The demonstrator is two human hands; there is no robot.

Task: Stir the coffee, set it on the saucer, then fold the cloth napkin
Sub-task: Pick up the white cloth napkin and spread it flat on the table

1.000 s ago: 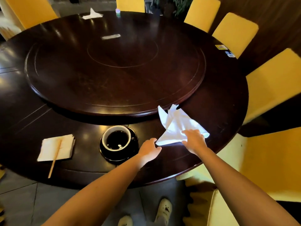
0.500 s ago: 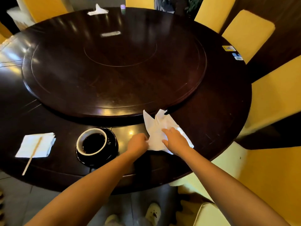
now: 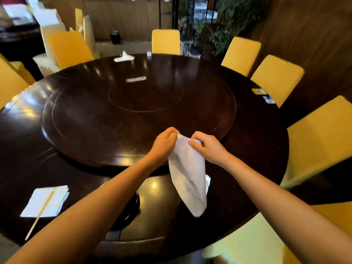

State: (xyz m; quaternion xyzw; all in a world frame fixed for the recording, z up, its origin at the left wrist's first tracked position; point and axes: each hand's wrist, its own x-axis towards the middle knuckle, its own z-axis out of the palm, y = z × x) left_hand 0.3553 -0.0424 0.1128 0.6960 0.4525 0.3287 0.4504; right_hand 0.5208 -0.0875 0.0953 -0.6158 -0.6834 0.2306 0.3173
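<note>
Both hands raised over the near part of the round dark worktop [image 3: 247,141], close together. Left hand [image 3: 164,143] curled shut, grip pinched on the top edge of the white cloth napkin [image 3: 187,174]; right hand [image 3: 207,147] likewise closed, grip clamped on the same top edge just beside the left. Napkin lifted clear of the surface at the top, hanging down between the forearms in a long tapering drape, lower tip low over the near rim; cannot tell whether that tip touches the wood. A small white corner showing behind the drape on its right. Dark saucer [image 3: 131,210] on the worktop below the left forearm, mostly hidden by it; cup and coffee not visible. To the left, near the rim, a folded paper napkin [image 3: 45,201] lying flat, with a wooden stirrer [image 3: 41,214] laid slantwise across it and reaching past its near edge. Large raised turntable [image 3: 106,119] filling the middle of the worktop, beyond the hands. At the far side, another crumpled white napkin [image 3: 123,58]. Yellow chairs [image 3: 277,79] ranged around the rim.
</note>
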